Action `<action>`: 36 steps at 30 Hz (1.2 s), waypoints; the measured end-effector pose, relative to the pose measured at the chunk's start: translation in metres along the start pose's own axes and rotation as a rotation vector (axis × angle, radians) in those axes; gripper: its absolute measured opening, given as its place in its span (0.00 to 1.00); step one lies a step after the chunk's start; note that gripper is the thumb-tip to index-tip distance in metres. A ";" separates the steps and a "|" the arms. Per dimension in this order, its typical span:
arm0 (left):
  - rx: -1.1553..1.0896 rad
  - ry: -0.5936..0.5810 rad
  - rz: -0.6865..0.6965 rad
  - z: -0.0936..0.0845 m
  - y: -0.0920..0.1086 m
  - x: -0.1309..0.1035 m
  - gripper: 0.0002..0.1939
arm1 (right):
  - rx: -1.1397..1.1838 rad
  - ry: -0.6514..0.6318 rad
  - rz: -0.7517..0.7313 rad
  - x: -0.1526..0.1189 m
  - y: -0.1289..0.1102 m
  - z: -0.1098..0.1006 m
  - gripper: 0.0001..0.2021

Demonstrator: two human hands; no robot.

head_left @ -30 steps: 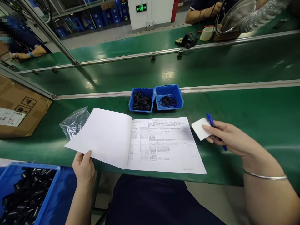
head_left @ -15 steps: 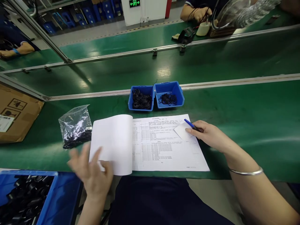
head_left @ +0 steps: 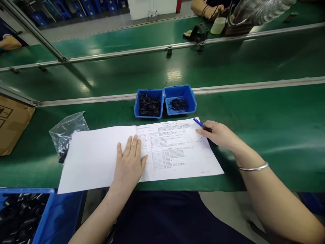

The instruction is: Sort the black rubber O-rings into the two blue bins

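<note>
An open booklet (head_left: 167, 162) lies near the front edge of the green bench, its right page printed and its left page blank. My left hand (head_left: 129, 159) rests flat on it beside the fold, fingers stretched out. At the right page's upper corner, my right hand (head_left: 215, 134) is closed around a blue pen (head_left: 200, 124). A small white slip of paper (head_left: 192, 132) sits under that hand's fingertips on the page. Just beyond the booklet stand two blue bins (head_left: 148, 116) holding coiled black cords (head_left: 179, 104).
Left of the booklet lies a clear plastic bag (head_left: 67, 130) with black items, partly covered by the page. A cardboard box (head_left: 15, 125) stands at the far left. Below it is a blue crate (head_left: 52, 203) of black parts. Across a metal rail (head_left: 122, 54), other people work.
My left hand has moved right and come down flat by the fold. The left page, curled before, now lies spread out over part of the bag. My right hand still holds the pen.
</note>
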State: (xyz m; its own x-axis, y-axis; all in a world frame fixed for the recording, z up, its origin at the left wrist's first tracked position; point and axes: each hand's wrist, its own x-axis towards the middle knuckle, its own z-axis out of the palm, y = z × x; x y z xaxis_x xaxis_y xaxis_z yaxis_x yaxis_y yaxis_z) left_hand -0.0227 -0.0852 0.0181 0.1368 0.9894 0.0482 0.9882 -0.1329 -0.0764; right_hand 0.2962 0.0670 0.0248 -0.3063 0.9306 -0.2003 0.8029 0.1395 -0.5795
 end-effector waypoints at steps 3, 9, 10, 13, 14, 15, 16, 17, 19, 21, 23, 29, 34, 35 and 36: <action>0.005 -0.011 -0.038 0.000 -0.001 -0.005 0.30 | 0.022 -0.023 0.009 0.001 0.003 0.000 0.20; 0.001 -0.027 -0.115 0.000 0.000 -0.004 0.35 | 0.048 -0.019 0.015 -0.002 0.008 0.001 0.22; -0.003 -0.034 -0.132 0.000 -0.002 -0.004 0.37 | 0.050 -0.019 0.012 -0.002 0.009 0.002 0.21; -0.048 -0.057 -0.184 -0.001 -0.010 -0.003 0.41 | 0.043 0.000 -0.028 -0.003 0.012 0.004 0.18; -0.071 -0.060 -0.193 -0.002 -0.012 -0.004 0.43 | 0.026 0.023 -0.046 -0.004 0.012 0.004 0.17; -0.092 -0.058 -0.195 -0.001 -0.014 -0.004 0.44 | 0.002 0.059 -0.061 -0.006 0.011 0.005 0.16; -0.109 -0.051 -0.191 -0.001 -0.016 -0.004 0.44 | -0.027 0.105 -0.071 -0.008 0.009 0.005 0.16; -0.120 -0.042 -0.185 -0.001 -0.016 -0.005 0.45 | -0.055 0.158 -0.076 -0.011 0.006 0.005 0.15; -0.124 -0.024 -0.179 0.000 -0.016 -0.006 0.46 | -0.084 0.238 -0.074 -0.019 -0.003 0.005 0.13; -0.111 -0.024 -0.180 0.000 -0.015 -0.007 0.45 | -0.053 0.202 -0.052 -0.025 -0.013 0.005 0.14; -0.095 -0.030 -0.179 0.000 -0.013 -0.007 0.46 | 0.037 0.052 -0.041 -0.030 -0.025 0.007 0.17; -0.072 -0.043 -0.180 -0.003 -0.013 -0.005 0.46 | 0.107 -0.309 -0.108 -0.029 -0.055 0.030 0.19; -0.051 -0.071 -0.181 -0.003 -0.015 -0.005 0.45 | -0.079 -0.295 -0.112 -0.028 -0.061 0.040 0.12; -0.049 -0.069 -0.178 -0.003 -0.016 -0.005 0.45 | -0.106 -0.288 -0.116 -0.028 -0.061 0.041 0.11; -0.046 -0.066 -0.176 -0.003 -0.016 -0.005 0.45 | -0.129 -0.280 -0.123 -0.028 -0.060 0.041 0.11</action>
State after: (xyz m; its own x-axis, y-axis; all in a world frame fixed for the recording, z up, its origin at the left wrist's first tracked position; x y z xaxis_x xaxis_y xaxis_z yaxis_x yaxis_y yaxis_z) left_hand -0.0386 -0.0887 0.0217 -0.0416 0.9991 -0.0085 0.9988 0.0414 -0.0268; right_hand 0.2356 0.0183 0.0333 -0.5191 0.7775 -0.3551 0.8039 0.3029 -0.5118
